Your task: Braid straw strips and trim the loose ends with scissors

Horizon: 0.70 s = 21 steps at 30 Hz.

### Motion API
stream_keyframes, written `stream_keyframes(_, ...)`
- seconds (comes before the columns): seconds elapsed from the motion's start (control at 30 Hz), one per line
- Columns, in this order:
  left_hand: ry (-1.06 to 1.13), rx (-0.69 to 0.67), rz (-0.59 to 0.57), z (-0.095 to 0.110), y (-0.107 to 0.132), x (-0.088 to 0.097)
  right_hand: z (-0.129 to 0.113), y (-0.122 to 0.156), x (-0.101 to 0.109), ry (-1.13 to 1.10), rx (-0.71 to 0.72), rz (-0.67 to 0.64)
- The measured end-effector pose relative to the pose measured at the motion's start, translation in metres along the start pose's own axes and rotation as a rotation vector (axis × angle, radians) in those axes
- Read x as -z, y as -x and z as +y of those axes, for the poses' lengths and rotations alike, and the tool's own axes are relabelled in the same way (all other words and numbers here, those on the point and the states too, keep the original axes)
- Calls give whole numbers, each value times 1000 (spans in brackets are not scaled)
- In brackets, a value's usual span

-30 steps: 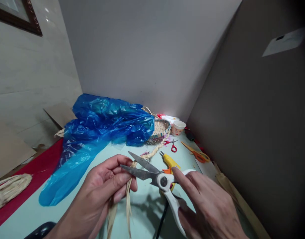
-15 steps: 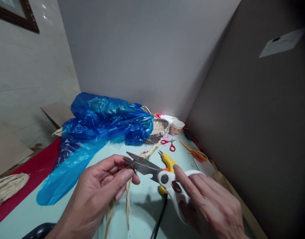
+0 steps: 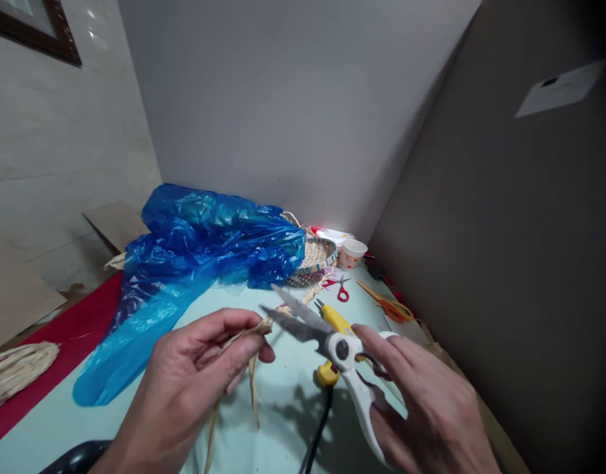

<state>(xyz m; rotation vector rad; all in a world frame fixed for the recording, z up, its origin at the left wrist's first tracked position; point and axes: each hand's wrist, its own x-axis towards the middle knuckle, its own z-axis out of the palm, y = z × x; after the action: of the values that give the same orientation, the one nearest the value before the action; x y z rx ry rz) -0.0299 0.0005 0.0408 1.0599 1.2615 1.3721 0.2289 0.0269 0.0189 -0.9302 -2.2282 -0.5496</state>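
Observation:
Pinched between the thumb and fingers of my left hand [image 3: 204, 375] is a bundle of dried straw-coloured fibre strips [image 3: 264, 326]. Its short end sticks out to the right, and loose tails hang below the hand. My right hand [image 3: 421, 401] grips white-handled scissors [image 3: 341, 350] with dark metal blades. The blades are apart and point left, just off the fibre end. Behind the scissors a yellow glue gun [image 3: 335, 318] lies partly hidden, its black cord running toward me.
A crumpled blue plastic bag [image 3: 209, 237] covers the back left. Behind lie a woven basket [image 3: 319, 254], a paper cup [image 3: 352, 253], small red scissors [image 3: 342, 292] and orange scissors [image 3: 394, 309]. A coiled fibre bundle [image 3: 21, 372] rests on red cloth [image 3: 80, 336].
The scissors have moved right, away from the fibre strips, and their blades and handles have spread wider. The fibre end now shows above my left thumb. My left hand has hardly moved.

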Motion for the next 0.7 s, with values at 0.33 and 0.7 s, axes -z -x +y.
stream_keyframes(0.33, -47, 0, 8, -2, -1, 0, -8, -6, 3, 91, 57, 46)
stream_keyframes(0.7, 251, 198, -66, 7, -1, -4, -4, 3, -6, -69, -74, -10)
